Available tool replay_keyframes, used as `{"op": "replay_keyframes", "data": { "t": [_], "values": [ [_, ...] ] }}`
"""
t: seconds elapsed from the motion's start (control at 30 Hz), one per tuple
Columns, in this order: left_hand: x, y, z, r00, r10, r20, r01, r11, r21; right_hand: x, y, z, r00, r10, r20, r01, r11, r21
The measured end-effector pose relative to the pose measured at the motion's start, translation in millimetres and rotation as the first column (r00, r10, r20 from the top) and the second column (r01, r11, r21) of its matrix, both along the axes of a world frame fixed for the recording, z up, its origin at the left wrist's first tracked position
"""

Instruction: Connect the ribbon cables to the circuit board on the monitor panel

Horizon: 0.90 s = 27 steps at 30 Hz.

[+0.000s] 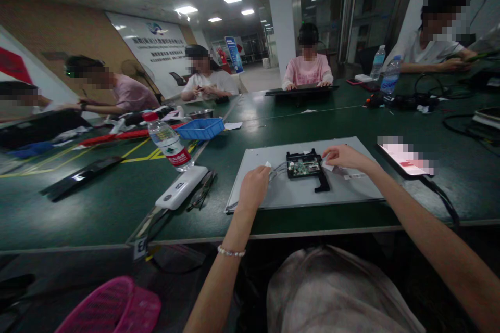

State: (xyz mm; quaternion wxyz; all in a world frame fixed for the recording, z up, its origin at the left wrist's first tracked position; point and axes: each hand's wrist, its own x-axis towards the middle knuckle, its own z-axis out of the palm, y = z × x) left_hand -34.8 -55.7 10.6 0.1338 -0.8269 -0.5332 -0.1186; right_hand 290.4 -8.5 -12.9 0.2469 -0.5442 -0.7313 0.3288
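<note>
A grey metal panel point(351, 187) lies flat on the green table in front of me. A black bracket with a small green circuit board point(305, 166) sits on its middle, with thin wires running left. My left hand point(253, 187) rests curled on the panel's left part, pinching a small white piece at its fingertips. My right hand point(344, 156) is at the board's right edge, fingers pressed together on a small white strip or tab.
A phone point(404, 160) with a black cable lies right of the panel. A white power bank point(182, 187), glasses point(201, 195) and a water bottle point(169, 141) are to the left, a blue tray point(201, 128) behind. Several people work around the table. A pink basket point(113, 307) sits below.
</note>
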Motion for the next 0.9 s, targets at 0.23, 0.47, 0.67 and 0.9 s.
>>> {"op": "replay_keyframes", "data": {
  "t": [0.23, 0.47, 0.67, 0.9],
  "values": [
    [-0.1, -1.4, 4.2, 0.992, 0.071, -0.104, -0.060, 0.993, 0.103, 34.5, 3.4, -1.3, 0.969, -0.148, 0.195, 0.145, 0.989, 0.031],
    [1.3, 2.8, 0.7, 0.980, 0.097, -0.173, -0.095, 0.995, 0.023, 17.3, 1.6, 11.8, 0.927, -0.212, 0.308, 0.145, 0.963, 0.226],
    [3.7, 2.8, 0.6, 0.987, 0.103, -0.120, -0.100, 0.995, 0.031, -25.3, 20.1, 30.7, 0.916, -0.015, 0.401, -0.141, 0.923, 0.357],
    [5.8, -2.7, 4.1, 0.998, 0.063, 0.033, -0.066, 0.991, 0.120, -52.9, 42.8, 16.3, 0.896, 0.001, 0.444, -0.161, 0.933, 0.322]
  ]
}}
